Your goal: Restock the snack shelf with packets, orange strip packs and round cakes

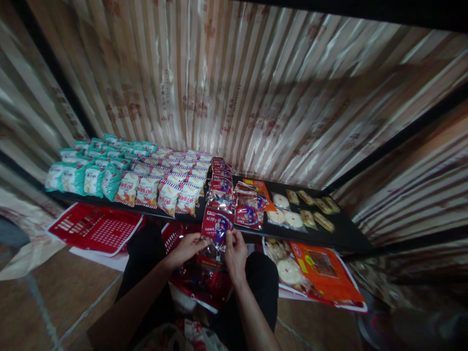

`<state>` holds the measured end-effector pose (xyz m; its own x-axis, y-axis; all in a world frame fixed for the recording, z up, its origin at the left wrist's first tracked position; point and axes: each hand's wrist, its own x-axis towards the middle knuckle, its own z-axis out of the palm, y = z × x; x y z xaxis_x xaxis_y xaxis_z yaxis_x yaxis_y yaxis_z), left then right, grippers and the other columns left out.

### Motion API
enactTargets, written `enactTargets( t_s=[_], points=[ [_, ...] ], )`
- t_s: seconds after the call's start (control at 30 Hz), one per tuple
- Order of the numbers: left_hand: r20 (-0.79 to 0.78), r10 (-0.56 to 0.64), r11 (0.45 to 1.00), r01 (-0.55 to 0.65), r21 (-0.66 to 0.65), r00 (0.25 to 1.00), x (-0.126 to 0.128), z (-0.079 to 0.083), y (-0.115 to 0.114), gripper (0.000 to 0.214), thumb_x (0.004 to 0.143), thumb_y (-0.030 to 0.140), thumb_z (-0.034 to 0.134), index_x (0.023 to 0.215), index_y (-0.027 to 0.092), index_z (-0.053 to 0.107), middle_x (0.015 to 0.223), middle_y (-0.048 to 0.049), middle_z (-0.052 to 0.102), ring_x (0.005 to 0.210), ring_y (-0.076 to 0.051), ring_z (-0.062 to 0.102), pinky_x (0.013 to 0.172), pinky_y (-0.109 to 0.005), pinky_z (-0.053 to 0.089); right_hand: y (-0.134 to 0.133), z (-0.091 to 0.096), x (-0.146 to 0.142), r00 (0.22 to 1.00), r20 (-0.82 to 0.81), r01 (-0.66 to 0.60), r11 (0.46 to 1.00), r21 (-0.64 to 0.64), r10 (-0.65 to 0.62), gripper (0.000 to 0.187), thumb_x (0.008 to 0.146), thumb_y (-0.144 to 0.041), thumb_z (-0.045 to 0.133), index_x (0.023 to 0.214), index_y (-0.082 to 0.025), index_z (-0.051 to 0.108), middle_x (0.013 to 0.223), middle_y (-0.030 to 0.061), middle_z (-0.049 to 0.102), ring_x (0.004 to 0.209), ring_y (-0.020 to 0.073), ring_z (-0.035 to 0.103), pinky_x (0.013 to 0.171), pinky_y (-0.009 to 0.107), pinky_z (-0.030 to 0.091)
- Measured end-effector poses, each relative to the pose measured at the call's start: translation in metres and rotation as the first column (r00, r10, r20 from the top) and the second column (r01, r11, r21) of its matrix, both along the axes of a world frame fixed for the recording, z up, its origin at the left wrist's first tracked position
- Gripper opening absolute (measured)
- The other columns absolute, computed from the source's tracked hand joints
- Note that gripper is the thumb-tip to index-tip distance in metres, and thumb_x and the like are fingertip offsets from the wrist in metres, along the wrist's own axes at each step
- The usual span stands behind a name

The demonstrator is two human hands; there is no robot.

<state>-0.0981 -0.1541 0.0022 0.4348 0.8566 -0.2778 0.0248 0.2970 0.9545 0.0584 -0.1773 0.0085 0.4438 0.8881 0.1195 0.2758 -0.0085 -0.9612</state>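
Between my two hands is a dark red and purple snack packet (216, 228), held upright by its sides at the shelf's front edge. My left hand (188, 249) pinches its lower left side. On the right side, my right hand (236, 251) grips it with the thumb in front. Behind it, a row of similar red packets (221, 183) runs back along the shelf. More red packets (247, 212) lie just to the right. Below my hands, a red basket (215, 291) between my knees holds more dark red packets, partly hidden by my arms.
On the black shelf (347, 229) stand teal bags (85, 179) and white striped bags (168, 195) at left. Round white items (292, 219), an orange packet (260, 189) and small yellow packets (323, 221) lie at right. Red baskets (98, 226) flank my legs; the right one holds an orange bag (325, 273).
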Motion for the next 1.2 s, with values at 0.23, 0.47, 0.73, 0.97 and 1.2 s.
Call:
enactTargets(
  t_s=[0.23, 0.47, 0.73, 0.97, 1.2],
  points=[
    [0.034, 0.071, 0.996, -0.072, 0.056, 0.997, 0.012, -0.001, -0.002, 0.036, 0.068, 0.046, 0.062, 0.082, 0.013, 0.061, 0.081, -0.0043, 0.066, 0.078, -0.018, 0.06, 0.071, -0.026, 0.043, 0.0, 0.004, 0.005, 0.998, -0.059, 0.02, 1.0, -0.024, -0.021, 0.036, 0.078, -0.053, 0.046, 0.082, -0.018, 0.055, 0.059, -0.0038, 0.052, 0.054, 0.0116, 0.047, 0.054, 0.021, 0.038],
    [0.036, 0.111, 0.991, -0.113, 0.069, 0.993, 0.016, 0.002, -0.003, 0.031, 0.068, 0.045, 0.063, 0.075, 0.015, 0.058, 0.076, -0.0029, 0.065, 0.077, -0.018, 0.06, 0.069, -0.026, 0.043, -0.002, 0.007, 0.004, 0.997, -0.07, 0.044, 0.999, -0.015, -0.045, 0.038, 0.077, -0.052, 0.047, 0.084, -0.017, 0.057, 0.059, -0.0033, 0.054, 0.053, 0.0114, 0.047, 0.052, 0.021, 0.037],
    [-0.002, 0.151, 0.984, -0.15, 0.096, 0.989, 0.02, 0.01, -0.001, 0.027, 0.068, 0.043, 0.061, 0.068, 0.016, 0.055, 0.068, -0.0002, 0.062, 0.069, -0.015, 0.057, 0.063, -0.023, 0.041, 0.005, 0.006, 0.01, 0.995, -0.097, 0.028, 0.999, -0.021, -0.03, 0.04, 0.077, -0.054, 0.046, 0.086, -0.017, 0.058, 0.058, -0.0034, 0.055, 0.053, 0.0121, 0.048, 0.053, 0.022, 0.039],
    [0.03, 0.193, 0.977, -0.195, 0.085, 0.981, 0.026, 0.02, 0.008, 0.027, 0.065, 0.042, 0.063, 0.07, 0.016, 0.057, 0.069, -0.0013, 0.064, 0.07, -0.017, 0.059, 0.066, -0.025, 0.043, 0.013, 0.012, 0.014, 0.996, -0.092, -0.004, 1.0, 0.018, 0.006, 0.04, 0.078, -0.053, 0.046, 0.087, -0.017, 0.061, 0.058, -0.0022, 0.057, 0.05, 0.0125, 0.049, 0.049, 0.022, 0.039],
    [0.027, 0.266, 0.959, -0.268, 0.088, 0.963, 0.033, 0.018, 0.015, 0.029, 0.066, 0.044, 0.061, 0.072, 0.016, 0.058, 0.071, -0.0017, 0.064, 0.07, -0.017, 0.059, 0.065, -0.025, 0.043, 0.013, 0.014, 0.015, 0.989, -0.134, -0.058, 0.998, 0.01, 0.058, 0.039, 0.076, -0.051, 0.05, 0.093, -0.018, 0.061, 0.065, -0.0001, 0.063, 0.057, 0.0148, 0.056, 0.053, 0.024, 0.044]
  ],
)
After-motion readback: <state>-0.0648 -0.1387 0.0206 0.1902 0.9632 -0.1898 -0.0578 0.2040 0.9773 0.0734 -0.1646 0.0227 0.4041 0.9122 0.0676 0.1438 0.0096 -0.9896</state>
